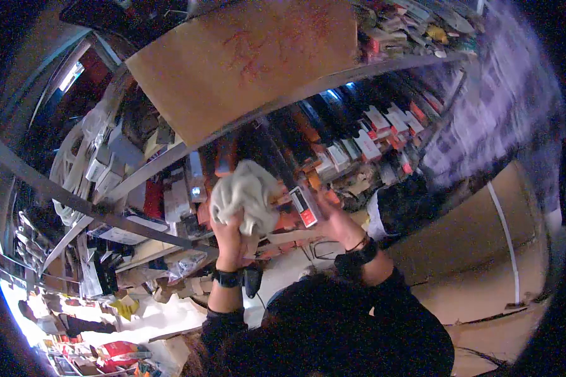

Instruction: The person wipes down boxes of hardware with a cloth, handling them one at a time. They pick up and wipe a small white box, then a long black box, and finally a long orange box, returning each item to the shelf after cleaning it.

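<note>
here's the small box (304, 207), out in front of the loaded shelf (283, 110), at your right hand (338, 221), and its long axis runs aslant: upper end tipping left, red-marked end pointing down and to the right, toward you. your right grip pinches it along its right side, though the exact finger placement is blurred. your left grip closes round the bunched white cloth (245, 195), just left of the box and apart from it; the folds hide most of the fingers of your left hand (228, 234). your left forearm stands nearly straight up the view, your right slants up and leftward, dark bands at both wrists. beyond your right hand, a row of white-and-red boxes (365, 146) lines the shelf, below the brown cardboard panel (251, 60).
</note>
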Tool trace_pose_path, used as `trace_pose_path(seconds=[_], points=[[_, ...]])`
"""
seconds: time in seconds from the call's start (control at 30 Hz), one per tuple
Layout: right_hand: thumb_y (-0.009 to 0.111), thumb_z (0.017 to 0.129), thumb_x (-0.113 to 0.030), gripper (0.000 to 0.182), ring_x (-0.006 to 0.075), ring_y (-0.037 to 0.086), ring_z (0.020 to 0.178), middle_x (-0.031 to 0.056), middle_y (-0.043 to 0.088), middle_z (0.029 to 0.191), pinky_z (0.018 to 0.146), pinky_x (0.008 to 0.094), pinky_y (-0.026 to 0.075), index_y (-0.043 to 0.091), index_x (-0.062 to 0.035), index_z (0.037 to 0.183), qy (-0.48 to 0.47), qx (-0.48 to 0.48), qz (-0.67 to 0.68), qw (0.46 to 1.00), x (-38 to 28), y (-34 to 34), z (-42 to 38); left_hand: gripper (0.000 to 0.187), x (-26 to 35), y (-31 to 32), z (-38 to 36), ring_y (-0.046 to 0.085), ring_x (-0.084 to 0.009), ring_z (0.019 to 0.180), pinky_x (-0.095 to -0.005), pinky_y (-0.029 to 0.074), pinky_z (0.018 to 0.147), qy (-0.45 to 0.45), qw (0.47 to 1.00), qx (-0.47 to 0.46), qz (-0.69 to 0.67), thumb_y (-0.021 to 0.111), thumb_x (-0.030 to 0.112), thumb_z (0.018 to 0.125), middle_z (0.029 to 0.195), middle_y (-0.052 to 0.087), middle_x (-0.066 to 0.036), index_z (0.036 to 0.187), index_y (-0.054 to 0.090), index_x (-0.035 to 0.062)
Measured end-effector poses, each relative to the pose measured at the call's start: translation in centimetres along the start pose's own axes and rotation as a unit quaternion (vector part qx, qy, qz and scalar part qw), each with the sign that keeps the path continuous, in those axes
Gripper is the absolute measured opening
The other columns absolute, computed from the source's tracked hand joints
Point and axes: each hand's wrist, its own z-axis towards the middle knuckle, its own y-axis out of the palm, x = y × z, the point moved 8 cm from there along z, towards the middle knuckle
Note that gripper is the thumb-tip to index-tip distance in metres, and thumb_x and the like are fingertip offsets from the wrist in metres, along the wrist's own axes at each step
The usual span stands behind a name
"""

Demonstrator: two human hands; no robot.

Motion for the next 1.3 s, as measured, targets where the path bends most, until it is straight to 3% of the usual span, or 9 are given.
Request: trace_pose_path(seconds=[0.07, 0.27, 0.47, 0.6, 0.73, 0.93, 1.07, 1.1, 1.3], points=[[0.057, 0.075, -0.016, 0.054, 0.0203, 0.045, 0.102, 0.0063, 0.042, 0.116, 0.085, 0.0389, 0.038, 0.031, -0.0077, 0.121, 0.182, -0.048, 0.494, 0.849, 1.8, 2.0, -1.1, 0.048, 0.8, 1.0, 0.8, 0.042, -0.0178, 0.103, -0.0295, 0.033, 0.088, 0.028, 0.998, 0.049, -0.038, 0.052, 0.001, 0.067, 0.111, 0.043, -0.009, 0.113, 0.039, 0.0007], [0.058, 0.074, -0.016, 0.051, 0.0169, 0.047, 0.094, 0.0051, 0.046, 0.105, 0.08, 0.0359, 0.041, 0.033, -0.0052, 0.117, -0.016, -0.025, 0.167, 0.985, 0.6, 1.7, -1.5, 0.066, -4.0, 7.1, 1.1, 0.03, -0.0322, 0.113, -0.0395, 0.027, 0.091, 0.166, 0.956, -0.146, 0.194, 0.061, 0.013, 0.056, 0.117, 0.033, -0.018, 0.114, 0.034, -0.0022], [0.06, 0.071, -0.018, 0.043, 0.0096, 0.045, 0.089, 0.0028, 0.048, 0.096, 0.073, 0.025, 0.04, 0.041, -0.0044, 0.107, -0.068, 0.053, -0.113, 0.99, 2.0, -0.7, -1.3, 0.066, -1.1, 11.2, -2.3, 0.0, -0.0381, 0.123, -0.0502, 0.014, 0.094, 0.228, 0.863, -0.325, 0.312, 0.065, 0.033, 0.057, 0.127, 0.019, -0.02, 0.113, 0.04, 0.0106], [0.058, 0.066, -0.018, 0.033, 0.0149, 0.049, 0.08, 0.0064, 0.051, 0.086, 0.072, 0.0297, 0.04, 0.05, -0.006, 0.095, -0.042, 0.142, -0.134, 0.98, 2.9, -1.9, -1.3, 0.055, -1.7, 13.1, -2.4, 0.023, -0.0434, 0.113, -0.0536, 0.02, 0.091, 0.275, 0.848, -0.34, 0.3, 0.066, 0.025, 0.058, 0.119, 0.032, -0.019, 0.108, 0.046, 0.013], [0.053, 0.067, -0.013, 0.024, 0.0073, 0.044, 0.047, 0.0009, 0.05, 0.063, 0.041, 0.0213, 0.037, 0.05, -0.0001, 0.087, -0.062, 0.148, -0.133, 0.978, -1.0, -0.8, -3.4, 0.054, -0.6, 13.3, -4.5, 0.034, -0.0423, 0.105, -0.0506, 0.023, 0.091, 0.33, 0.825, -0.398, 0.229, 0.068, 0.02, 0.054, 0.114, 0.037, -0.019, 0.104, 0.049, 0.0112], [0.047, 0.07, -0.022, 0.033, 0.007, 0.043, 0.042, 0.0031, 0.051, 0.06, 0.037, 0.0214, 0.036, 0.051, 0.0017, 0.092, 0.046, 0.207, -0.012, 0.977, 0.4, -3.0, -6.9, 0.057, -1.6, 13.8, 0.8, 0.033, -0.0362, 0.109, -0.0466, 0.023, 0.095, 0.316, 0.832, -0.304, 0.339, 0.064, 0.005, 0.055, 0.112, 0.039, -0.017, 0.107, 0.042, 0.0071], [0.041, 0.073, -0.027, 0.041, 0.0098, 0.045, 0.042, 0.0056, 0.053, 0.063, 0.039, 0.0221, 0.038, 0.048, 0.0027, 0.101, 0.026, 0.179, -0.067, 0.981, 3.3, -5.0, -7.9, 0.054, -9.3, 11.4, 9.7, 0.034, -0.0391, 0.107, -0.041, 0.029, 0.091, 0.064, 0.954, -0.268, 0.12, 0.056, 0.002, 0.059, 0.115, 0.037, -0.018, 0.11, 0.041, 0.0047], [0.041, 0.073, -0.027, 0.041, 0.0098, 0.045, 0.042, 0.0056, 0.053, 0.063, 0.039, 0.0221, 0.038, 0.048, 0.0027, 0.101, 0.026, 0.18, -0.068, 0.981, 3.6, -5.1, -8.0, 0.054, -5.9, 11.2, 10.0, 0.038, -0.0389, 0.103, -0.0407, 0.032, 0.089, 0.218, 0.879, -0.231, 0.355, 0.057, 0.006, 0.062, 0.115, 0.04, -0.018, 0.113, 0.039, 0.0036], [0.038, 0.074, -0.028, 0.04, 0.0127, 0.049, 0.045, 0.0068, 0.053, 0.061, 0.042, 0.0241, 0.04, 0.047, 0.0015, 0.1, 0.065, 0.178, 0.002, 0.982, 0.2, -3.4, -8.1, 0.052, -6.5, 10.4, 13.9, 0.044, -0.0343, 0.1, -0.0381, 0.038, 0.082, 0.193, 0.868, -0.175, 0.424, 0.056, 0.019, 0.071, 0.107, 0.047, -0.02, 0.116, 0.036, 0.004]])
